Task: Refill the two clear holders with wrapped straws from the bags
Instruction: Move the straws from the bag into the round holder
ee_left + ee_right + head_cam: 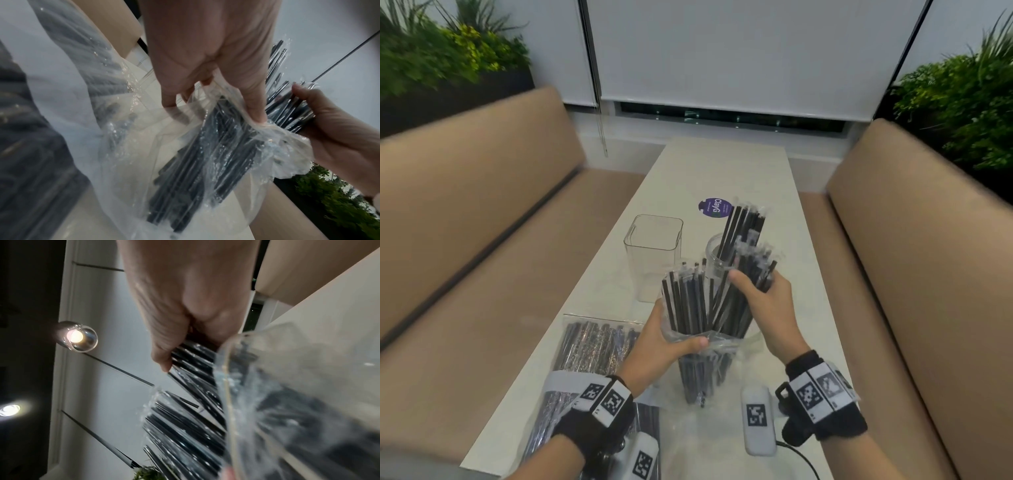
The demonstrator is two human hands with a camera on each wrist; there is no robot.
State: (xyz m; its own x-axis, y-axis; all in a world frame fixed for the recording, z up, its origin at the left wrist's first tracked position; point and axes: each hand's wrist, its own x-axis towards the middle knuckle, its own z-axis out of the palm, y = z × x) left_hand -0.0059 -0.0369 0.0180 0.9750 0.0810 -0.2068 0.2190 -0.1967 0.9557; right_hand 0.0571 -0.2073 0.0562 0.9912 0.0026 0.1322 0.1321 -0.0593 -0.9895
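My left hand (664,346) (205,56) pinches the rim of an open clear plastic bag (702,370) (205,154) that stands upright above the table, full of black wrapped straws. My right hand (767,308) (185,296) grips a bundle of these straws (755,263) (195,369) by the middle, their lower ends still inside the bag. Just behind stands the round clear holder (714,265) with several straws (746,222) leaning in it. The square clear holder (654,253) stands empty to its left.
A second bag of straws (595,346) lies flat on the white table (722,164) at the near left. A purple round sticker (714,207) is on the table behind the holders. Tan benches (482,205) flank the table on both sides.
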